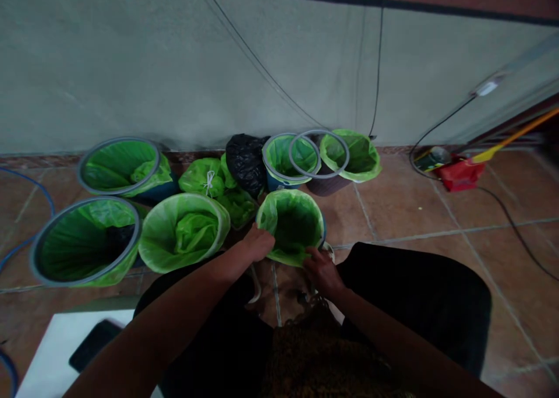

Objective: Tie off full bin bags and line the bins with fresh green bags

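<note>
In the head view a small bin lined with a green plastic bag [290, 197] stands on the floor between my knees. The bag's edge is folded over the bin's rim. On the bin's left side my left hand [261, 242] is closed on the bag's edge. My right hand [322, 270] pinches the same bag at the near right of the rim. Behind this bin are a blue bin with a grey ring on its lined rim [273, 179] and a brown lined bin [369, 164]. A loose grey ring [345, 164] lies across those two.
Three more lined bins, one of them with a plain bag rim [151, 240], stand to the left. Tied green bags [198, 173] and a black bag [245, 164] lie by the wall. A red dustpan [462, 175], cables, and a phone [94, 342] on a white surface are also around.
</note>
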`<state>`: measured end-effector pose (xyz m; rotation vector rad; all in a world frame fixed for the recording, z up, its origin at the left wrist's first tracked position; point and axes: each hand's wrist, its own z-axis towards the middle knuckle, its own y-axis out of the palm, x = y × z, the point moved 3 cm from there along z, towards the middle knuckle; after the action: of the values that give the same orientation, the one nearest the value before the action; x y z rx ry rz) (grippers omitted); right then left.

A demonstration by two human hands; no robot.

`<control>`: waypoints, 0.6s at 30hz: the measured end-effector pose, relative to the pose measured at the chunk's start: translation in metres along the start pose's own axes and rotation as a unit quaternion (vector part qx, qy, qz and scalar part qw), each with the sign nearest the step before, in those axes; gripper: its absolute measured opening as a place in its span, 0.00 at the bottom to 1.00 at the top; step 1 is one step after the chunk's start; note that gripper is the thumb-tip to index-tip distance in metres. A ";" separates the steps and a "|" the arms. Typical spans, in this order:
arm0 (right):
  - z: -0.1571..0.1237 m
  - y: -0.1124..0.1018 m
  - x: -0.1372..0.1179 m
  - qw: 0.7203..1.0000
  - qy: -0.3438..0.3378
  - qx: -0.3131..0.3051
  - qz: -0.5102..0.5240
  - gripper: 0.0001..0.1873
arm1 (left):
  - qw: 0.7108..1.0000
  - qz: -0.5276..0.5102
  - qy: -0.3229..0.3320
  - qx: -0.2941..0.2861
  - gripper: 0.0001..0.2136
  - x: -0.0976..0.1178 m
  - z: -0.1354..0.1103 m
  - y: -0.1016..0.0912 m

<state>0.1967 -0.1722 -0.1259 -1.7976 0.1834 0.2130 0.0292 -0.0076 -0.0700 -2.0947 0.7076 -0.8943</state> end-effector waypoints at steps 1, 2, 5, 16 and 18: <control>-0.003 0.002 -0.002 1.000 0.002 -0.003 -0.007 0.13 | 1.000 0.018 0.001 -0.016 0.08 0.001 0.000 0.002; -0.005 0.005 -0.003 1.000 0.004 -0.006 -0.012 0.13 | 0.999 0.036 0.000 -0.031 0.09 0.001 0.000 0.004; -0.013 0.013 -0.006 0.999 0.021 -0.007 -0.026 0.14 | 0.995 0.062 -0.023 -0.077 0.08 -0.001 0.001 0.010; -0.011 0.002 0.018 0.956 0.182 0.144 0.180 0.17 | 0.992 0.046 -0.056 -0.107 0.12 -0.032 0.007 -0.020; -0.007 -0.001 0.031 0.911 0.292 0.179 0.231 0.17 | 0.993 0.049 -0.061 -0.089 0.13 -0.036 0.011 -0.030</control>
<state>0.2275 -0.1793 -0.1311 -1.3817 1.0177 -0.0360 0.0218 0.0395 -0.0651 -2.2279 0.8429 -0.6639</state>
